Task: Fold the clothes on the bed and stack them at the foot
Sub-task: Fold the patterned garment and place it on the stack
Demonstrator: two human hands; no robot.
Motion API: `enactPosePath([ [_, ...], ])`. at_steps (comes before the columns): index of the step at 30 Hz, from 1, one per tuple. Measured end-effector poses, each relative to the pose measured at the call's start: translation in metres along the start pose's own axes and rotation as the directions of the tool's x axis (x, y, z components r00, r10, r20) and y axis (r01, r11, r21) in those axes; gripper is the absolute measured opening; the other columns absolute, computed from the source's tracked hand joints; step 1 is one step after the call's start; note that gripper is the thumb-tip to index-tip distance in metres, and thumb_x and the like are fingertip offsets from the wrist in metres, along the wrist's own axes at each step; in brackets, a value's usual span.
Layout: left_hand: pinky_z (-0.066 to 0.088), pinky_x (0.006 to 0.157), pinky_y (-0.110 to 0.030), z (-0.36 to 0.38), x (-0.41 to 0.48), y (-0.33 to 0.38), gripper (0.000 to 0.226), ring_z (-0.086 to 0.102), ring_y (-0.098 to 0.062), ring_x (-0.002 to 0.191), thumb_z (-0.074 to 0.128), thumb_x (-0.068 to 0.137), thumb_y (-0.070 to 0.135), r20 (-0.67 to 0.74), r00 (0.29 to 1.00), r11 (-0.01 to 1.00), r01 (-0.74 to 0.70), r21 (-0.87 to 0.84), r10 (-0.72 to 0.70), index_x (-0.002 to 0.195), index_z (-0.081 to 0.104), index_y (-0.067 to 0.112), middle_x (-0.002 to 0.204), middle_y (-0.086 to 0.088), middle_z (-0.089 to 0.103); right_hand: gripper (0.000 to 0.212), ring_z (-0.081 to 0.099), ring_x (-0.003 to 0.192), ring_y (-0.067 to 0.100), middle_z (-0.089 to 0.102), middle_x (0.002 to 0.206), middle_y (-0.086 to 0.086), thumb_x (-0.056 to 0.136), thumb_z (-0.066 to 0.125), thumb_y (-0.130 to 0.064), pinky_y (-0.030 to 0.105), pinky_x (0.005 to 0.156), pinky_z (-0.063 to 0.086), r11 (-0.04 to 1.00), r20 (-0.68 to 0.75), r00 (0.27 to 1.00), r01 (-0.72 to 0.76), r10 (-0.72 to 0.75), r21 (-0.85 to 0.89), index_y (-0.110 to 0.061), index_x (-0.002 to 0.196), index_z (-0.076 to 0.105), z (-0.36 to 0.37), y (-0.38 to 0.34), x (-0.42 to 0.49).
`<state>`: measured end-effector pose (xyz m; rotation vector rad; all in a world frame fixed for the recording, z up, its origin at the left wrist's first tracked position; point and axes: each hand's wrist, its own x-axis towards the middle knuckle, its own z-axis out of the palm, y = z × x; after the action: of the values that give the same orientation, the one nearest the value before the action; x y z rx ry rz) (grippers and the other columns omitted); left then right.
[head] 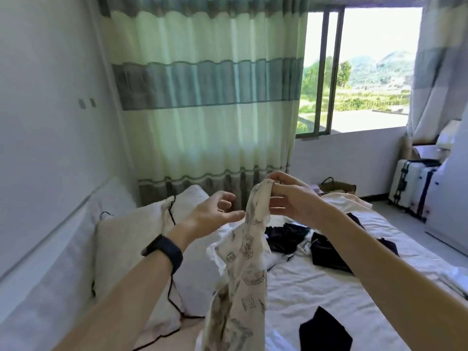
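A cream printed garment [243, 274] is held up above the bed [316, 287], near its pillow end, and hangs down past the bottom of the view. Its top edge is pinched between the thumb and curled fingers of the right hand [291, 198], probably so that the cloth drops straight and its shape can be judged before folding. The left hand [215, 211] is held just beside the cloth, fingers loosely spread and half curled. Nothing is gripped by it, and it seems poised to take a second corner.

Dark clothes [326, 252] lie crumpled across the middle of the sheet, and a pale garment [347, 201] lies at the far edge. No folded stack is seen.

Small sketch-like drawings are printed on the cloth, but no words can be read. Nothing is legible on the black wristband [164, 250].
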<state>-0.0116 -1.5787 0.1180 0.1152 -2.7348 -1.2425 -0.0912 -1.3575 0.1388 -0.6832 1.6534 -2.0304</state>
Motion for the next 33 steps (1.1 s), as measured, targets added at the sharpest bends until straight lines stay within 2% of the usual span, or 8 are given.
enactPosePath([
  [4,0.043,0.077,-0.003,-0.008,-0.014,-0.045,0.044,0.059,0.004,0.092,0.076,0.084,0.050,0.121,0.993,0.963,-0.044,0.264,0.012,0.116,0.067,0.021,0.105,0.010,0.066,0.017,0.066,0.074,0.024,0.069,0.089,0.007,0.097,0.063,-0.011,0.039,0.075,0.052,0.997,0.122,0.992,-0.021,0.012,0.079,-0.021,0.087,0.072,0.036,0.016,0.006],
  [9,0.042,0.063,-0.033,-0.017,-0.028,-0.102,0.035,0.055,-0.016,0.071,0.064,0.093,0.041,-0.027,0.997,0.943,0.074,0.325,-0.069,0.070,0.059,0.016,0.068,0.005,0.058,0.017,0.064,0.067,0.020,0.067,0.081,0.004,0.099,0.059,-0.008,0.032,0.062,0.054,0.996,-0.014,1.000,0.007,-0.005,0.094,-0.020,0.091,0.068,0.029,0.020,0.012],
  [11,0.036,0.056,-0.026,-0.033,-0.033,-0.113,0.039,0.052,-0.019,0.067,0.062,0.096,0.037,-0.107,0.992,0.958,0.096,0.269,-0.069,0.062,0.054,0.018,0.065,0.004,0.055,0.022,0.064,0.064,0.018,0.067,0.081,0.005,0.102,0.054,-0.004,0.029,0.057,0.053,0.995,-0.138,0.990,0.011,-0.025,-0.099,-0.019,0.091,0.066,0.017,0.025,0.015],
  [15,0.048,0.069,-0.022,-0.075,-0.034,-0.101,0.021,0.064,-0.019,0.089,0.062,0.097,0.017,-0.218,0.975,0.980,0.085,0.182,-0.044,0.081,0.073,0.027,0.099,0.001,0.070,0.028,0.060,0.079,0.021,0.064,0.091,0.005,0.100,0.048,-0.001,0.034,0.068,0.052,0.902,-0.261,0.962,-0.043,-0.079,-0.429,-0.021,0.097,0.067,-0.006,0.048,0.025],
  [21,0.061,0.083,-0.040,-0.099,-0.031,-0.059,0.018,0.071,-0.023,0.094,0.065,0.096,0.031,-0.129,0.972,0.963,0.167,-0.211,-0.197,0.100,0.078,0.019,0.099,-0.007,0.076,0.034,0.057,0.076,0.014,0.065,0.090,-0.003,0.099,0.046,-0.009,0.023,0.058,0.044,0.836,-0.295,0.940,-0.020,-0.171,-0.549,-0.033,0.086,0.067,-0.016,0.061,0.053],
  [26,0.060,0.075,-0.041,-0.086,-0.038,-0.064,0.053,0.070,-0.029,0.094,0.072,0.091,0.027,0.301,0.936,0.679,0.341,-0.650,-0.182,0.136,0.055,0.003,0.113,-0.016,0.070,0.024,0.057,0.073,0.012,0.064,0.093,-0.001,0.104,0.041,-0.019,0.020,0.052,0.040,0.737,-0.270,0.958,-0.112,-0.098,-0.667,-0.032,0.094,0.059,-0.029,0.081,0.064],
  [30,0.054,0.095,-0.047,-0.060,-0.044,-0.101,0.042,0.062,-0.035,0.108,0.059,0.096,0.027,0.330,0.909,0.483,0.416,-0.771,-0.256,0.125,0.065,-0.003,0.117,-0.022,0.065,0.017,0.055,0.062,0.015,0.062,0.085,0.003,0.106,0.041,-0.025,0.025,0.047,0.041,0.702,-0.268,0.961,-0.144,-0.070,-0.697,-0.027,0.102,0.058,-0.045,0.109,0.053],
  [33,0.056,0.075,-0.041,-0.028,-0.056,-0.128,0.016,0.065,-0.029,0.090,0.053,0.100,0.017,0.296,0.884,0.424,0.439,-0.792,-0.363,0.114,0.061,0.011,0.106,-0.017,0.067,0.016,0.060,0.078,0.019,0.064,0.097,0.005,0.106,0.045,-0.037,0.030,0.058,0.043,0.618,-0.252,0.968,-0.199,0.002,-0.760,-0.025,0.107,0.055,-0.054,0.148,0.031],
])
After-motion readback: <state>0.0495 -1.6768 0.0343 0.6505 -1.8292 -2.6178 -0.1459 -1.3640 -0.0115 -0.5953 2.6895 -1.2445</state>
